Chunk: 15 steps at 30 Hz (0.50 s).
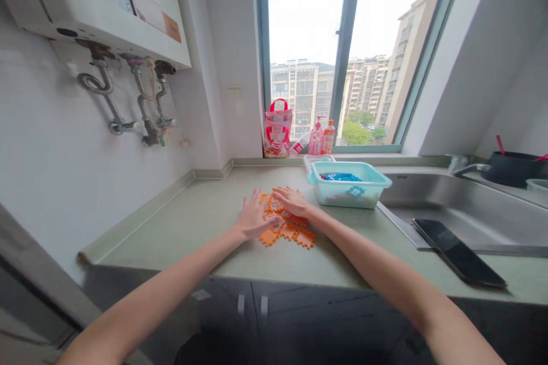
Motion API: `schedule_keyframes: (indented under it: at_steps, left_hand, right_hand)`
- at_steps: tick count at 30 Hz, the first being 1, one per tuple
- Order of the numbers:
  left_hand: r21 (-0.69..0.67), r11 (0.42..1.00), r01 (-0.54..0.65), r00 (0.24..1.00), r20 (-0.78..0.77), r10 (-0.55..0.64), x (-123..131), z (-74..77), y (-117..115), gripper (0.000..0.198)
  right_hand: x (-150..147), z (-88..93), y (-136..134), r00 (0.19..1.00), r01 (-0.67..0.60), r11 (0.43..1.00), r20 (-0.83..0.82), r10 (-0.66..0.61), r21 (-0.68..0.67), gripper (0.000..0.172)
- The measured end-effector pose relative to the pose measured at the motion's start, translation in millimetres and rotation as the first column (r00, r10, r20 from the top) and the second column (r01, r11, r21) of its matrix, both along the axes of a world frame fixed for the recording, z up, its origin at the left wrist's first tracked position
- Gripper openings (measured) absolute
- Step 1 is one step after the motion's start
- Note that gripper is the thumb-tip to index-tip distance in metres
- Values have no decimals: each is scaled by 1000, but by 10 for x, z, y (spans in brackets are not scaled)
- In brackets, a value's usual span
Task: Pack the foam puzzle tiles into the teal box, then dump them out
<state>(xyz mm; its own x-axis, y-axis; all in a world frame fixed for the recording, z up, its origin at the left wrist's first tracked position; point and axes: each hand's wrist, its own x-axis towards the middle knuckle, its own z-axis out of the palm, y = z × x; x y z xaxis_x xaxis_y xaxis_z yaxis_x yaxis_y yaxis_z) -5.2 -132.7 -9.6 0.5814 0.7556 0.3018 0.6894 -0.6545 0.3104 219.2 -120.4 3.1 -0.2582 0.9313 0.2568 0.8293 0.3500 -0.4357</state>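
Several orange toothed-edge pieces (287, 231), some with white printed patches, lie together on the pale green counter (184, 228). My left hand (253, 215) rests on the left side of the group with its fingers spread. On the upper right side lies my right hand (291, 201), flat and with fingers stretched out. Both palms face down and cover part of the pieces, so what is under them is hidden. Right behind my right hand stands a light turquoise plastic tub (351, 191) with blue pieces (341, 177) inside.
A black phone (458, 251) lies across the front edge of the steel sink (454, 199) at right. A red and white bag (277, 131) and pink and orange bottles (322, 138) stand on the windowsill. A white water heater (111, 0) hangs at upper left.
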Motion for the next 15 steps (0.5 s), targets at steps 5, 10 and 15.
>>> schedule_keyframes:
  at_steps: [5, 10, 15]
  left_hand:
    - [201, 975, 92, 964, 227, -137, -262, 194, 568, 65]
    - [59, 995, 80, 983, 161, -89, -456, 259, 1080, 50]
    - [-116, 953, 281, 960, 14, -281, -561, 282, 1069, 53]
  right_hand:
    - [287, 270, -245, 982, -101, 942, -119, 146, 320, 47]
    - [600, 134, -611, 988, -157, 937, 55, 147, 313, 27]
    - [628, 44, -608, 994, -101, 964, 54, 91, 246, 27]
